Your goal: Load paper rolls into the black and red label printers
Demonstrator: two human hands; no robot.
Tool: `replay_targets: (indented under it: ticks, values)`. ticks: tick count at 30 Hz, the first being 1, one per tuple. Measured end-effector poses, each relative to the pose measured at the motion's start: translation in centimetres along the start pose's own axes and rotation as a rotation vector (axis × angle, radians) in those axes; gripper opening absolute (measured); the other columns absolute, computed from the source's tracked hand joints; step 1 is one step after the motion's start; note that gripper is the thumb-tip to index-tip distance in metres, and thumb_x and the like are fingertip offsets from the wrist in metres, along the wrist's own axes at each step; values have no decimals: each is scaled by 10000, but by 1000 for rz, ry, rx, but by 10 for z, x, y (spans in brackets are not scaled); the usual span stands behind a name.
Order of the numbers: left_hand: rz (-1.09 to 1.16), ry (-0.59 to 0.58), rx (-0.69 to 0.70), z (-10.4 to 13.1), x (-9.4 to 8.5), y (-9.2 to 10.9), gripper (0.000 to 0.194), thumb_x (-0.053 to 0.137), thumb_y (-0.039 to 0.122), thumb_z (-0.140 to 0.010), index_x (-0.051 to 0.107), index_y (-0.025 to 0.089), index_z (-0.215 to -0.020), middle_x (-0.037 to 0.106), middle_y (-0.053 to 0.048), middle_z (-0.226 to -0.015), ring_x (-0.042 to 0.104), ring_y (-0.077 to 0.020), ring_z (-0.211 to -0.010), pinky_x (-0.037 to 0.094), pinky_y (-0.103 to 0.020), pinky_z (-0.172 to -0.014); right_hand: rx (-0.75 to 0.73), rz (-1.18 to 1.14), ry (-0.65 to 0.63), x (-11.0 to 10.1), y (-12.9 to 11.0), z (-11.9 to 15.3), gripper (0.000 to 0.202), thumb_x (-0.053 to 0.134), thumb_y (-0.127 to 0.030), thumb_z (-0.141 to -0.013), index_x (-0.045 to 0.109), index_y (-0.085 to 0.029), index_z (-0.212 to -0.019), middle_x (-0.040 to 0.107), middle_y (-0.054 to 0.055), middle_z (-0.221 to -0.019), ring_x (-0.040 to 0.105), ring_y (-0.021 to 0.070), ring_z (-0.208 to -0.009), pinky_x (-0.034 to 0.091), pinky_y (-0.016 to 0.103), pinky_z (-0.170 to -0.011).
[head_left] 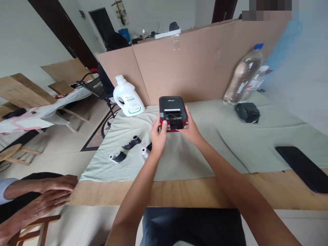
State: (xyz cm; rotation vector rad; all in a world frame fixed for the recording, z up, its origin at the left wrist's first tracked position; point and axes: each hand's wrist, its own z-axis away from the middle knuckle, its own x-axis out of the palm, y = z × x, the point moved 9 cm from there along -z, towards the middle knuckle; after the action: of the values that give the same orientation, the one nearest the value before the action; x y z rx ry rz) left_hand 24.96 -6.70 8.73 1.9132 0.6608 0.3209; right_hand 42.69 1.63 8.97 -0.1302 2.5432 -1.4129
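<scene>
A small black receipt printer point(172, 104) with a red rim is held above the cloth, its paper slot facing me. My left hand point(158, 136) grips its left side, thumb on the front edge. My right hand point(191, 128) is wrapped round the right side, and its fingers are partly hidden behind the printer. A strip of black paper point(176, 123) hangs out at the printer's front. To the left on the cloth lie small paper rolls with dark outer sides: one roll point(134, 140), a second roll point(118, 157) and a third roll point(145, 152) partly behind my left forearm.
A white jug point(129, 99) stands at the back left before a cardboard screen point(179, 68). At the right are a large bottle point(243, 75), a smaller bottle point(256, 83), a black device point(247, 112) and a dark flat case point(303, 167). Another person's hands point(51, 194) rest near the left edge.
</scene>
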Motion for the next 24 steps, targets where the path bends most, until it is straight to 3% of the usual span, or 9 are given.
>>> replay_targets:
  ticks: [3, 6, 12, 20, 24]
  values:
    - [153, -97, -70, 47, 39, -5, 509, 685, 484, -975, 710, 222, -1410, 695, -63, -1462, 590, -275, -1442, 439, -365, -1249, 38, 124, 54, -50, 8, 48, 1152, 893, -477, -699, 335, -252, -1682, 609, 158, -1482, 629, 361, -1289, 591, 476, -992]
    - [252, -132, -179, 74, 59, -20, 486, 714, 445, -960, 728, 209, -1385, 699, -61, -1457, 575, -272, -1462, 440, -382, -1259, 65, 242, 104, -75, 20, 78, 1107, 887, -477, -694, 394, -235, -1656, 626, 170, -1420, 595, 392, -1319, 541, 553, -1068]
    - [273, -126, -230, 90, 58, -34, 453, 770, 385, -916, 754, 225, -1340, 680, -54, -1481, 537, -274, -1499, 400, -410, -1295, 24, 202, 126, -69, 29, 99, 1047, 847, -494, -747, 377, -251, -1651, 635, 175, -1442, 594, 400, -1353, 477, 592, -1156]
    - [334, -92, -310, 97, 58, -58, 555, 807, 455, -875, 728, 227, -1376, 654, -64, -1512, 539, -287, -1496, 415, -417, -1284, 59, 309, 139, -66, 33, 107, 959, 809, -424, -771, 406, -253, -1624, 660, 166, -1392, 629, 389, -1229, 510, 623, -1070]
    - [349, -79, -325, 98, 58, -59, 598, 819, 474, -858, 718, 219, -1390, 654, -79, -1510, 545, -293, -1490, 422, -422, -1279, 70, 351, 143, -67, 35, 109, 926, 793, -412, -784, 414, -266, -1616, 656, 157, -1403, 632, 375, -1163, 531, 609, -1023]
